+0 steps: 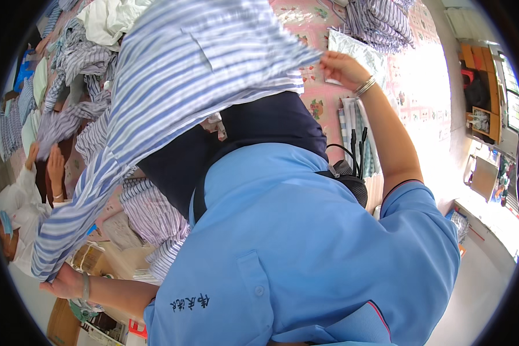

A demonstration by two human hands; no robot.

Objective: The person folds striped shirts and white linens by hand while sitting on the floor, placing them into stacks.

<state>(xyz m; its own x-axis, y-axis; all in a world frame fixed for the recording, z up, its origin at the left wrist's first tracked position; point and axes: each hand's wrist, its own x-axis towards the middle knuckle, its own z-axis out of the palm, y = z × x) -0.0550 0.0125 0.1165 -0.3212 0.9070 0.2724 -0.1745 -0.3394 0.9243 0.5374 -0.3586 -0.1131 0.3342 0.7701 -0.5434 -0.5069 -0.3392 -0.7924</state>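
Note:
A blue-and-white striped long-sleeved garment (190,65) is spread in the air over a table with a pink patterned cover (419,95). My left hand (67,281) grips the end of one sleeve, low at the left. Out to the right, my right hand (341,69) pinches a corner of the cloth between thumb and fingers. The fabric is slightly blurred and stretches between both hands, with a pocket-like seam near its middle. Its upper part runs out of the top of the view. Dark trousers (272,121) show beneath it.
A co-worker's hands (54,168) handle striped cloth at the left, near heaped garments (80,58). Folded striped clothes (378,24) and a clear plastic packet (354,49) lie at the upper right. More striped garments (153,212) lie beside me; a black bag (350,184) is at my right hip.

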